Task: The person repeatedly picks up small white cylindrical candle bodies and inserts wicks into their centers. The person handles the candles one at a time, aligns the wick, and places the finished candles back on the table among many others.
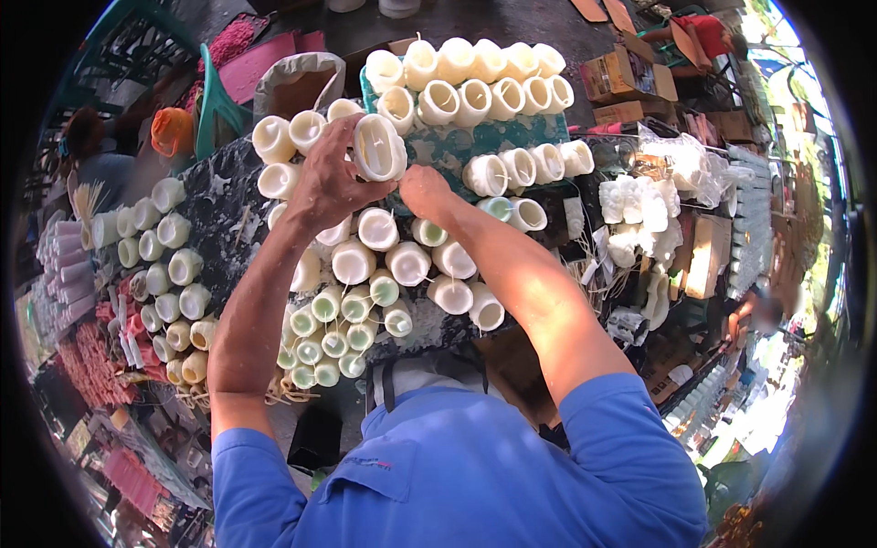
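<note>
My left hand is wrapped round a cream-white candle, a thick cup-like piece tilted with its hollow top facing me. A pale strip, perhaps the wick, crosses the opening. My right hand is closed in a pinch just beside the candle's lower right edge; whatever its fingers hold is hidden. Several white candles with thin wicks stand on the dark table below my hands. Smaller greenish candles cluster nearest my body. Rows of cream candles stand on a green board beyond my hands.
More candles line the table's left side, near pink-white rolls. White wax pieces and clear plastic wrap lie to the right. A sack and green chair stand beyond. A person in red is at far right.
</note>
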Tool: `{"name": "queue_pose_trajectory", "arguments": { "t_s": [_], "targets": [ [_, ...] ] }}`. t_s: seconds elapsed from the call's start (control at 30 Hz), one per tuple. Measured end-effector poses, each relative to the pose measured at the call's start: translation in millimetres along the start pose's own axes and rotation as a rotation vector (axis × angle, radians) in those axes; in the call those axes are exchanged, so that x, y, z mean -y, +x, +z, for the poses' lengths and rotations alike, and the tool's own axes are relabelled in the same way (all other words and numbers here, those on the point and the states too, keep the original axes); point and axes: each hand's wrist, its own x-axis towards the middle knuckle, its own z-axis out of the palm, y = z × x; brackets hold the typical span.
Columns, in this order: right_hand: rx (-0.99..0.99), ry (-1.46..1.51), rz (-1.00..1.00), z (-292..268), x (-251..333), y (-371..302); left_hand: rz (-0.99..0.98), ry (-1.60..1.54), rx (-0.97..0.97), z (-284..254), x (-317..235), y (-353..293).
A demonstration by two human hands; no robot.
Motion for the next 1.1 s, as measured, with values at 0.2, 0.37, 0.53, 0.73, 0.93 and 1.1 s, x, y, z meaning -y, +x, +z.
{"name": "queue_pose_trajectory", "arguments": {
  "t_s": [0.2, 0.37, 0.53, 0.73, 0.93, 1.1],
  "targets": [
    [-0.305, 0.400, -0.035, -98.0, -44.8, -67.8, -0.016, 0.043, 0.097, 36.4, 25.1, 22.0],
    [-0.207, 1.127, 0.347, -145.8, -63.7, -187.0, 0.051, 0.075, 0.294, 94.0, 47.4, 60.0],
    [-0.341, 1.760, 0.456, -95.1, -57.3, -255.5, 0.208, 0.164, 0.387, 139.3, 63.7, 69.1],
    [-0.363, 1.994, 0.464, -33.7, -38.6, -303.7, 0.150, 0.230, 0.399, 160.5, 74.9, 62.8],
    [-0.460, 2.075, 0.682, 16.1, -34.3, -340.9, 0.228, 0.196, 0.557, 146.8, 73.3, 76.9],
    [-0.490, 1.745, 0.858, 72.6, -38.9, -357.4, 0.194, 0.224, 0.425, 160.3, 73.4, 68.0]
  ]
}}
